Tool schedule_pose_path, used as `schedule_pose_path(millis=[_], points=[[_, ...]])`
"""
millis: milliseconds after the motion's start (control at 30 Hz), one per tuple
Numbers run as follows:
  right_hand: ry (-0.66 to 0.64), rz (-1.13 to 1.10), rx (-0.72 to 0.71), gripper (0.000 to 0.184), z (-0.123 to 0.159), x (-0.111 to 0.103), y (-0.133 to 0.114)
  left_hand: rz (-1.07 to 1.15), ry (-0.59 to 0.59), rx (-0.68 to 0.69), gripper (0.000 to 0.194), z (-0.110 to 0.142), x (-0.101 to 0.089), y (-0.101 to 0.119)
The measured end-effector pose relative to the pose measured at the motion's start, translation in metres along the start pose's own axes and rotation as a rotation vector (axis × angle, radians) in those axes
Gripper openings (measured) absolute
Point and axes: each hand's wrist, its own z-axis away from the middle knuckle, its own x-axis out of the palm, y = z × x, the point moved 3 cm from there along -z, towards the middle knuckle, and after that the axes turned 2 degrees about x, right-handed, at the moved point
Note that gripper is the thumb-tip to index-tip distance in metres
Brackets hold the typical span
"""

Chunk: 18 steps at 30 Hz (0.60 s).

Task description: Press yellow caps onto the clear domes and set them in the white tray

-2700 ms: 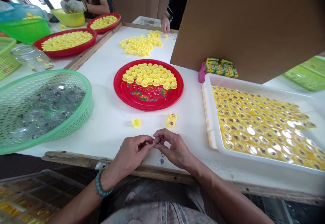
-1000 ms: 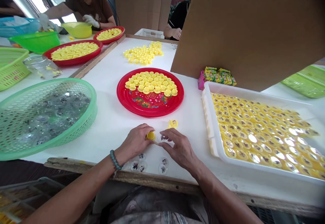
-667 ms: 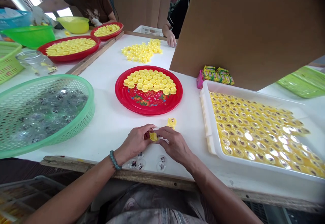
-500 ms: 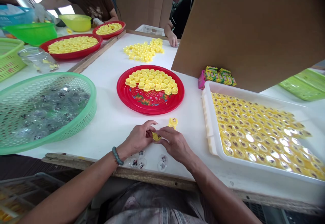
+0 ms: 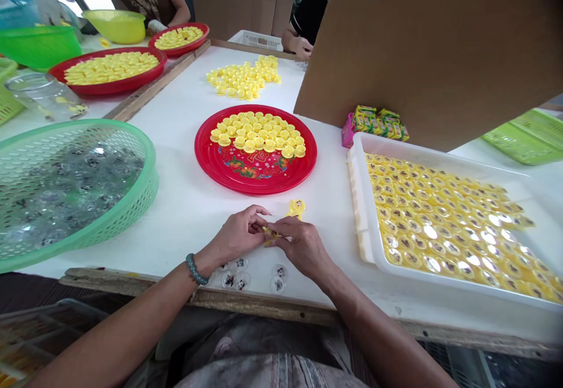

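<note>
Hands [image 5: 238, 234] have drawn together, pinching a yellow piece [image 5: 270, 234].

Daylight from an overexposed window [image 5: 93, 0] at upper left brightens the white bench [image 5: 176, 200], with glare spotting the yellow discs [image 5: 431, 264] at right, shade across the cardboard panel [image 5: 417, 54], soft detail in the held yellow piece [image 5: 271, 234], wide-angle stretching toward the edges, and a darkened upper-right corner.

A small yellow piece [image 5: 270, 235] is pinched between the left hand [image 5: 240, 237] and right hand [image 5: 302, 246]. It is partly hidden.
</note>
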Motion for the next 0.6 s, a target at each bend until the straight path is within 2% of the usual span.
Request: schedule_pose_path(millis=[167, 300, 433, 500, 600], points=[[-0.039, -0.094, 0.013, 0.039, 0.001, 0.001, 0.002, -0.064, 0.087, -0.068, 0.037, -0.004, 0.0, -0.009], [0.006, -0.099, 0.03, 0.035, 0.004, 0.004, 0.004, -0.074, 0.098, -0.08, 0.034, -0.005, 0.0, -0.01], [-0.034, -0.029, -0.041, 0.025, 0.011, 0.006, -0.001, -0.179, 0.123, -0.102, 0.033, -0.002, -0.003, -0.007], [-0.074, 0.052, -0.07, 0.024, 0.012, 0.005, 0.0, -0.186, 0.118, -0.199, 0.04, -0.005, -0.006, -0.015], [-0.066, 0.166, -0.089, 0.023, 0.011, 0.001, 0.006, -0.07, 0.134, -0.318, 0.053, -0.017, -0.011, -0.04]])
